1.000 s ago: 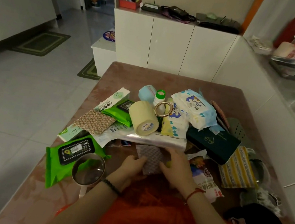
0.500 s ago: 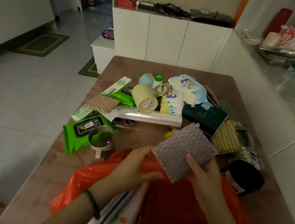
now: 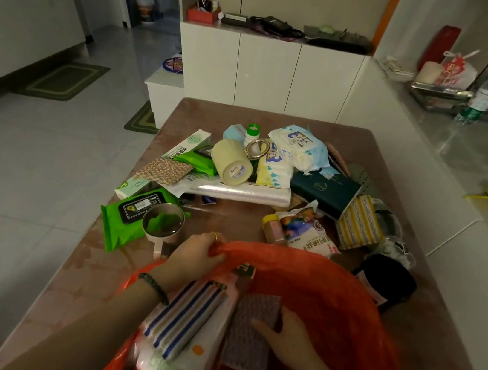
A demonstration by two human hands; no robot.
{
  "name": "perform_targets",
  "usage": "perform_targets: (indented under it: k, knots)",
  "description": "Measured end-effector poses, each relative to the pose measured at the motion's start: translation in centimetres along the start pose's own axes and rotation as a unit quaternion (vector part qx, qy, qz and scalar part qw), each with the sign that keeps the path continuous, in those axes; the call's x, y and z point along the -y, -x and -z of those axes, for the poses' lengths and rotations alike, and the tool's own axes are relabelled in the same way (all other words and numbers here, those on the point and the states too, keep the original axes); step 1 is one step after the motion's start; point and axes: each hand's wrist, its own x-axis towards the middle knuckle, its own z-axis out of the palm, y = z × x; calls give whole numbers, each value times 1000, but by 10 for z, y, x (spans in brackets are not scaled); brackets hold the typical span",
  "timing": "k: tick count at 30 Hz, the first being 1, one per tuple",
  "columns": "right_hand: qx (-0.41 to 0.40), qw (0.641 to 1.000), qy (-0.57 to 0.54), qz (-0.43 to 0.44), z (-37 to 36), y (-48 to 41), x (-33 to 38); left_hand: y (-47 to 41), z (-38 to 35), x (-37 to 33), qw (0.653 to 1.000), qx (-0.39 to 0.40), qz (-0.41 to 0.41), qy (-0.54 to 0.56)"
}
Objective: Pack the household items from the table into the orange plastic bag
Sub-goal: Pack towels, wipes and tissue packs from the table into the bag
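Observation:
The orange plastic bag (image 3: 341,308) lies open at the table's near edge. My left hand (image 3: 195,253) grips its far rim and holds it up. Inside the bag, my right hand (image 3: 290,338) holds a grey textured pad (image 3: 250,333), pressed beside a striped pack (image 3: 187,314) that lies on a white package. Farther back, household items are piled on the table: a cream tape roll (image 3: 232,161), green wet wipes (image 3: 128,215), a metal cup (image 3: 163,223), a clear film roll (image 3: 241,192), a dark green box (image 3: 325,190) and a snack packet (image 3: 308,228).
A black container (image 3: 386,280) stands by the bag's right side. The brown table (image 3: 83,269) has a tiled floor to its left and a white counter (image 3: 427,166) along its right. White cabinets stand behind the table.
My right hand has carried the grey pad from the table, over the rim and down into the bag. My left hand has taken hold of the bag's rim and lifted it.

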Motion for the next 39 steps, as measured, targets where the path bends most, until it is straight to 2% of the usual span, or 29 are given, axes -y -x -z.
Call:
perform_targets:
  k: [2,4,6,8,11,13,15,19,22,26,28,31,33,36,39]
  knots:
    - [7,995,99,2,21,3,14,1,4,2,998,60,-4,-17]
    - [-27,991,129,27,50,3,32,-1,7,0,994,96,-13,-56]
    - [-102,991,61,62,78,-4,47,-7,9,-8,996,72,-31,-46]
    - [-204,976,-17,70,100,-20,58,-17,8,-20,997,54,-49,1]
    - [-297,953,-30,58,120,-58,59,-34,0,-41,996,64,-64,21]
    - [-276,960,37,28,123,-85,58,-47,-7,-54,995,69,-66,24]
    - [-216,971,101,-8,121,-113,51,-61,-15,-64,994,80,-64,40]
    - [-137,974,155,-89,113,-150,32,-83,-32,-71,989,122,-24,83]
    - [-151,967,183,-94,113,-159,24,-90,-41,-70,985,158,-16,70]
    - [-244,946,215,-10,110,-151,24,-89,-44,-71,984,148,-10,94]
    - [-306,932,191,44,107,-139,28,-85,-40,-74,980,122,-5,157]
    - [-411,896,98,135,110,-108,47,-75,-31,-87,947,58,2,317]
    - [-446,874,-14,194,114,-79,70,-65,-23,-102,904,19,7,426]
    - [-424,854,-105,283,113,-28,100,-44,-10,-126,854,1,-40,519]
    - [-321,889,-113,306,104,14,106,-15,-10,-136,845,-26,-91,526]
